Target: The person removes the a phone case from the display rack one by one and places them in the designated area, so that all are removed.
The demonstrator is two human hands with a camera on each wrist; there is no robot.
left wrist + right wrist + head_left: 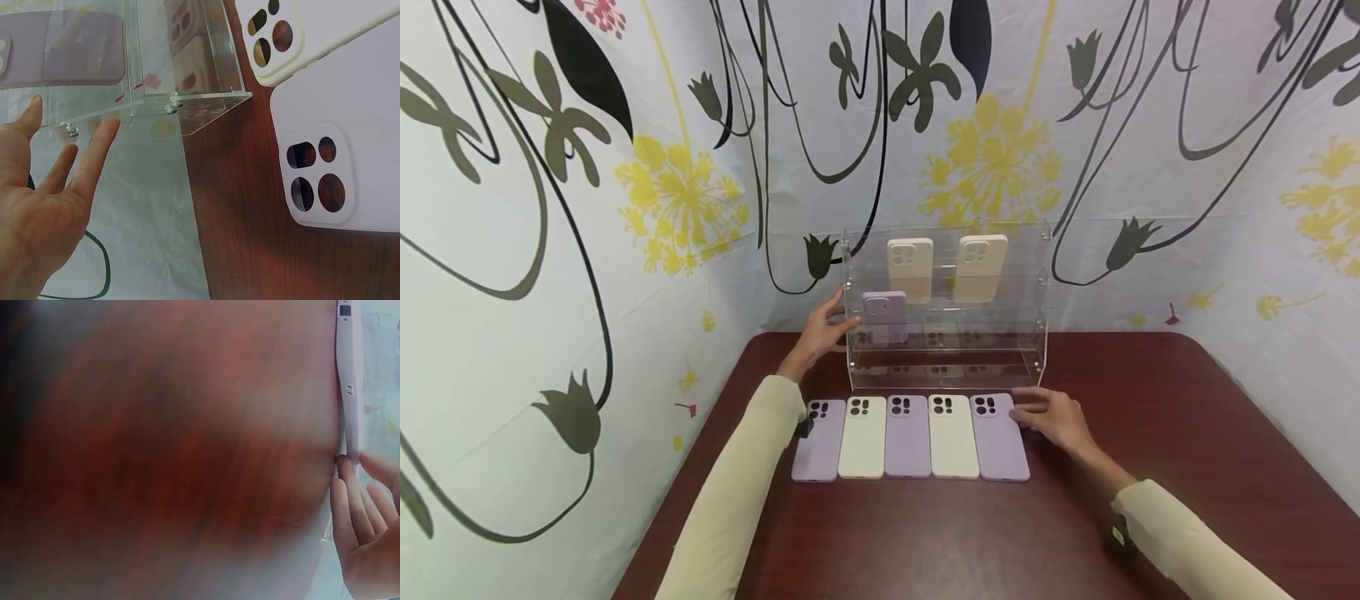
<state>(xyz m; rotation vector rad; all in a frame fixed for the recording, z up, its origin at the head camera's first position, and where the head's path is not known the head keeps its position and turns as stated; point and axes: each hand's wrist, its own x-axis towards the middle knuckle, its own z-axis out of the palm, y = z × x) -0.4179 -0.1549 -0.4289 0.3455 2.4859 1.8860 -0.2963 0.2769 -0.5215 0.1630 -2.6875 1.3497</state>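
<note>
A clear acrylic display stand (947,329) rises in tiers at the back of the table. My left hand (823,332) is at its left side panel, fingers extended, beside a lavender phone case (885,308) that lies sideways on a middle tier. In the left wrist view the thumb and straight fingers of that hand (47,194) are right at the panel's edge. In front of the stand, lavender and cream phone cases lie in a row. My right hand (1056,419) pinches the upper right edge of the rightmost lavender phone case (1002,442), thumb above and a finger under it (351,394).
Two cream phone cases (911,271) (980,268) lean upright on the stand's upper tier. The other cases in the row include a cream one (953,442) and a lavender one (907,442). A flower-patterned curtain (1187,208) hangs behind the dark red wooden table (925,533).
</note>
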